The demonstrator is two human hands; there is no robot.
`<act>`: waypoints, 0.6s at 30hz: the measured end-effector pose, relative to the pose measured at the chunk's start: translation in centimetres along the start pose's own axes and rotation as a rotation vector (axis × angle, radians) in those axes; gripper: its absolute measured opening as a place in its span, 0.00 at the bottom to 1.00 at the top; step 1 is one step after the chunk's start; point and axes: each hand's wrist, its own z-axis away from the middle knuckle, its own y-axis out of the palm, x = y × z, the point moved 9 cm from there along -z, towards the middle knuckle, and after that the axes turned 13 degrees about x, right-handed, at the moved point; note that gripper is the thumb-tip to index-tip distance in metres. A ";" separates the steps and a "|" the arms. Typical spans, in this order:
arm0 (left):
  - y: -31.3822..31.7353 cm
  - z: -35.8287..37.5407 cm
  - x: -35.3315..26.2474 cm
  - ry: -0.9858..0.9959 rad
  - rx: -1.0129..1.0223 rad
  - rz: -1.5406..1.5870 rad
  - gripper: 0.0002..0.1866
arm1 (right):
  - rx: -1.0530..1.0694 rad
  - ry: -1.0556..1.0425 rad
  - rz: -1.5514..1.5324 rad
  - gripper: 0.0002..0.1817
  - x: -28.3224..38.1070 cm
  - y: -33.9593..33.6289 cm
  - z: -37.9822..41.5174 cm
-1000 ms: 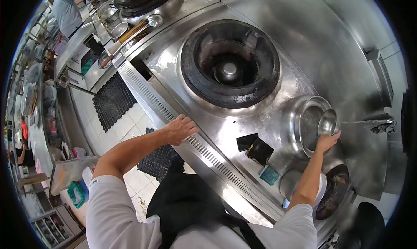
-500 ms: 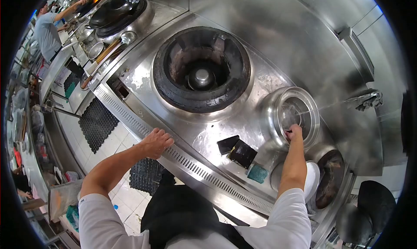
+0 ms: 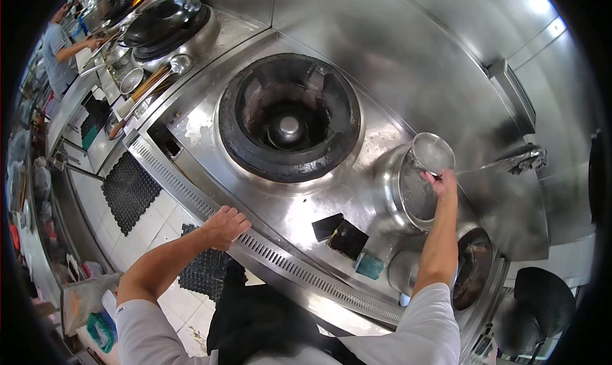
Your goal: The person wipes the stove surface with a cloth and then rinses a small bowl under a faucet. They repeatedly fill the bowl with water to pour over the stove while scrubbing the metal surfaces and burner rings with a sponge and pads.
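Note:
My right hand (image 3: 441, 184) is closed on the near edge of a round metal bowl (image 3: 433, 151). Its inside looks wet and pale, and it is raised over the far rim of a wide steel pot (image 3: 385, 180). Water shows in the pot below my hand. A thin stream of water (image 3: 475, 168) comes from the tap (image 3: 528, 159) on the right toward the bowl and pot. My left hand (image 3: 225, 227) has its fingers curled over the slotted front edge (image 3: 287, 260) of the steel stove.
Behind my left hand is a large open wok burner (image 3: 289, 120). Black blocks (image 3: 348, 239) and a green scouring pad (image 3: 369, 265) lie on the stove top. Far left are a wok (image 3: 160, 22), a ladle (image 3: 181, 64) and a person (image 3: 58, 53) near a flame.
My right hand has lifted the bowl out of the pot, up and away from me. My left hand stays on the stove edge. The view has shifted slightly.

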 end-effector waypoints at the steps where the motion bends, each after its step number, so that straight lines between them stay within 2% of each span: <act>1: 0.0 0.0 0.2 0.004 -0.006 0.006 0.20 | 0.001 0.028 0.026 0.30 0.4 1.6 -1.1; 3: 0.5 0.1 0.3 0.000 -0.010 0.031 0.20 | -0.021 0.068 0.049 0.30 0.3 1.6 -6.1; 6: 1.1 0.2 0.6 0.025 -0.097 0.030 0.21 | 0.080 0.002 0.213 0.30 1.7 3.5 -14.9; 7: 1.3 0.2 0.7 0.014 -0.067 0.038 0.21 | 0.105 -0.031 0.273 0.30 2.6 4.3 -17.5; 9: 1.4 -0.1 0.7 0.011 -0.008 0.048 0.22 | -0.134 -0.178 0.300 0.33 3.7 9.9 -16.4; 11: 1.1 -0.2 0.7 0.002 -0.002 0.016 0.22 | -0.339 -0.288 0.463 0.38 5.1 16.4 -12.5; 13: 1.1 0.1 0.6 -0.003 -0.006 0.005 0.23 | -0.438 -0.259 0.756 0.41 6.9 21.5 -9.1; 16: 1.1 -0.1 0.5 -0.007 -0.017 0.018 0.23 | -0.525 -0.388 0.860 0.42 8.7 23.9 -6.4; 18: 1.2 0.0 0.6 -0.015 0.013 0.022 0.23 | -0.580 -0.498 1.033 0.41 10.0 22.6 -5.9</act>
